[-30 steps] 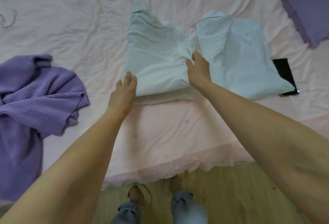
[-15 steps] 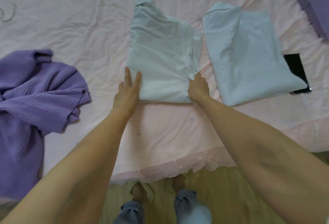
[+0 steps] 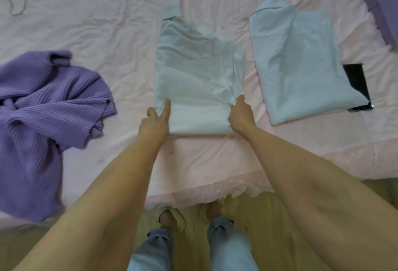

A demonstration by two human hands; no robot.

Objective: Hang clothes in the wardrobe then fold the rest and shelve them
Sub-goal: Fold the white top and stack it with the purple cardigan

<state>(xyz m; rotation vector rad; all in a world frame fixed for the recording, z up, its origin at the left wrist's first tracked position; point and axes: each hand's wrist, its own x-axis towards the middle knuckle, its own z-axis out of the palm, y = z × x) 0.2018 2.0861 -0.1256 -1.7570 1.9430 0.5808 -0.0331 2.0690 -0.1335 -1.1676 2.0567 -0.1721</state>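
A pale green garment (image 3: 193, 81) lies partly folded on the pink bed sheet (image 3: 107, 33) in front of me. My left hand (image 3: 155, 122) grips its near left corner, one finger lying on top of the cloth and the others curled under the edge. My right hand (image 3: 241, 115) pinches its near right edge. A folded light blue garment (image 3: 301, 61) lies just to the right. A crumpled purple ribbed sweater (image 3: 43, 115) lies on the left of the bed.
A black phone (image 3: 356, 81) lies against the blue garment's right edge. Purple fabric (image 3: 381, 1) sits at the far right corner. A wire hanger (image 3: 17, 5) shows at the far left. The bed's lace edge (image 3: 204, 193) and floor lie below, by my feet.
Both hands slid from the green garment's middle to its near corners, and its lower part now lies flat and even. My left fingers have curled under the edge.
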